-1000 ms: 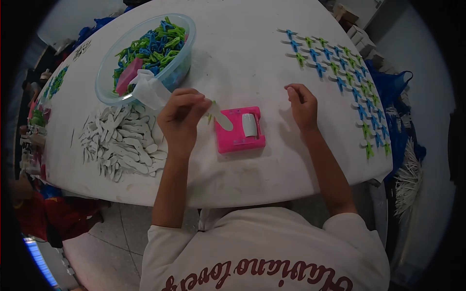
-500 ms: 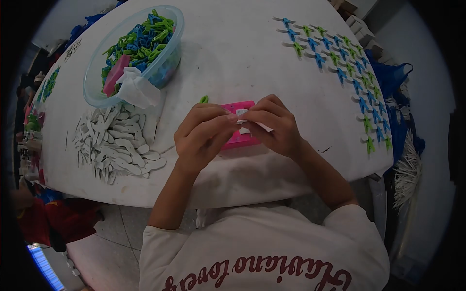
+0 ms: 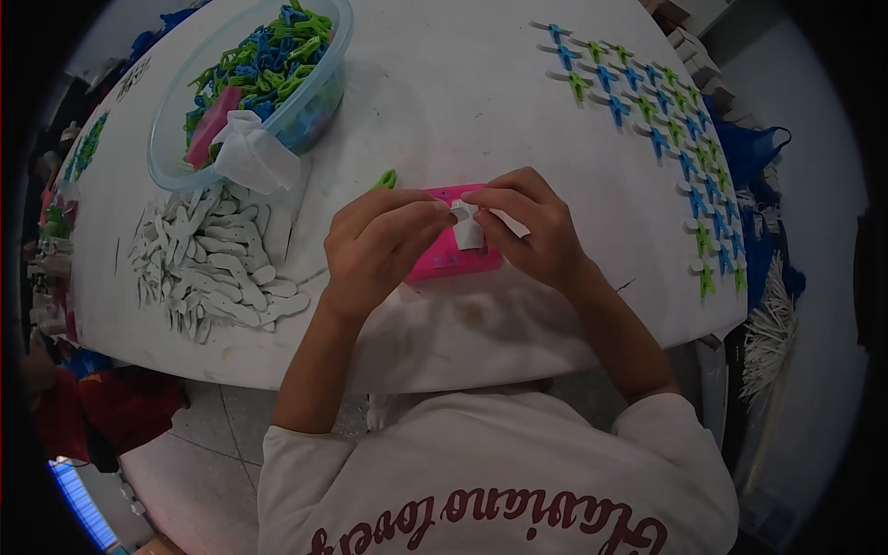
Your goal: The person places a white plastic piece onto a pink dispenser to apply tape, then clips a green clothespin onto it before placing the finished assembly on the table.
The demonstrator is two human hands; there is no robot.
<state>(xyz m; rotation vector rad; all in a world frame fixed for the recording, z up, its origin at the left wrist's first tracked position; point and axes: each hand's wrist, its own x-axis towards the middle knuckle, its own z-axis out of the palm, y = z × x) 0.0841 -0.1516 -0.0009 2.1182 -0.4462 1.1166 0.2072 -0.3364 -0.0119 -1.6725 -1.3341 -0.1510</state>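
Above a pink block (image 3: 435, 265) on the table, both hands work close together on a small white piece (image 3: 469, 233). My left hand (image 3: 384, 240) is closed, thumb and fingertips pinching at the left edge of this piece; exactly what sits between them is too small to make out. My right hand (image 3: 536, 227) pinches the upper right of the white piece, which hangs down over the block. Just beyond my left hand lies a green clothespin-like clip (image 3: 386, 179), partly hidden by the knuckles.
Flat, curved white pieces (image 3: 217, 259) form a pile at left. Behind it, a light blue basin (image 3: 159, 153) holds green and blue clips, with a white cloth (image 3: 254, 157) over its rim. Rows of clips with white pieces (image 3: 659, 141) lie at right. A thin stick (image 3: 292, 231) rests near the pile.
The fingers have parted slightly and more of the white piece shows below them. More of the green clip is visible. The view has shifted a little.
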